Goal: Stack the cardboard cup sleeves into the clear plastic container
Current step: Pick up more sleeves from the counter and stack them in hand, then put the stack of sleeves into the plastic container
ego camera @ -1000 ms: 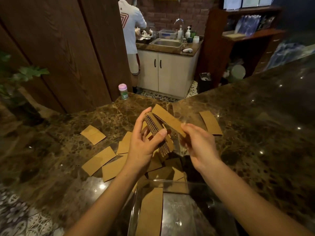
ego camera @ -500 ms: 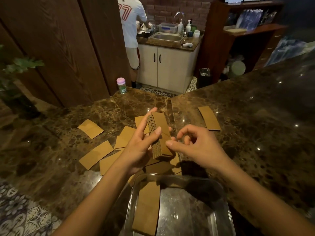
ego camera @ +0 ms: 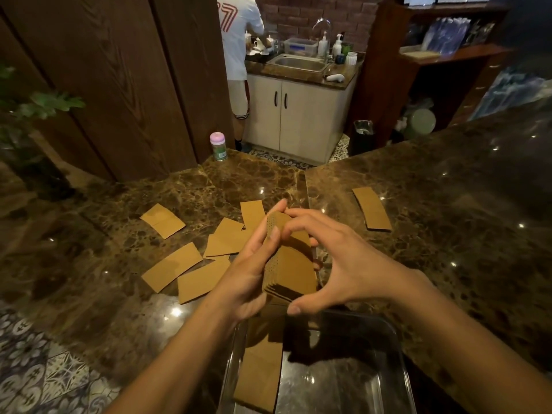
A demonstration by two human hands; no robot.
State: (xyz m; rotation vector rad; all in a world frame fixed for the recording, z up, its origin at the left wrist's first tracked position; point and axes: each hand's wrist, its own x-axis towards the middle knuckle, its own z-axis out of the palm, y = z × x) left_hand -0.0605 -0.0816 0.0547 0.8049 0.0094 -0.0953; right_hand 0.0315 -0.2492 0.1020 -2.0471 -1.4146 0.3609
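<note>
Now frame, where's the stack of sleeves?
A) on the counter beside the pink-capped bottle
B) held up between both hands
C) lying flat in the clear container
B: the left hand grips the stack of sleeves along its side, and the right hand spans its ends with fingers and thumb. The clear container below has just a flat sleeve lying in it.

A small green canister with a pink lid (ego camera: 218, 146) stands at the far edge of the dark brown marble countertop (ego camera: 448, 204), beside brown wooden wall panels (ego camera: 119, 85). Beyond, a person in a white shirt (ego camera: 236, 40) stands at a steel sink (ego camera: 297, 63) set over white cabinet doors (ego camera: 298, 121), with a black bin (ego camera: 363, 137) on the floor just to the right of the cabinet.
</note>
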